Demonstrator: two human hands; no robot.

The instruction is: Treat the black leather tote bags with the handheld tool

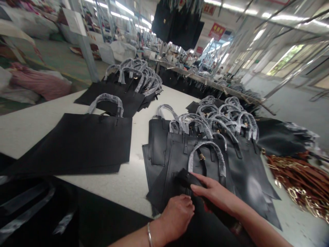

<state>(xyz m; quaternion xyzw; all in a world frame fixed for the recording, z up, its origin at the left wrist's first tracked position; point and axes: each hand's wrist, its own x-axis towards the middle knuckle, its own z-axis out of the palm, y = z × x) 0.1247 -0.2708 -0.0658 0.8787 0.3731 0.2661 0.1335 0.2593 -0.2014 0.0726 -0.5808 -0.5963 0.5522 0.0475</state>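
Note:
My right hand is wrapped round a long black object, whose kind I cannot make out. Its blunt end points left, and its dark body runs back under my wrist. Close beside it, my left hand, with a silver bangle at the wrist, is closed with the fingertips pressed together. Whatever those fingers pinch is hidden. Both hands are over the front black handbag of a pile. Plastic wrap covers that bag's looped handle, and a black strap with a gold buckle hangs inside the loop.
More black bag pieces with wrapped handles lie left on the white table, with another stack behind. Brown straps with gold hooks are heaped at right. A dark bag with wrapped handles fills the near left. Black pieces hang overhead.

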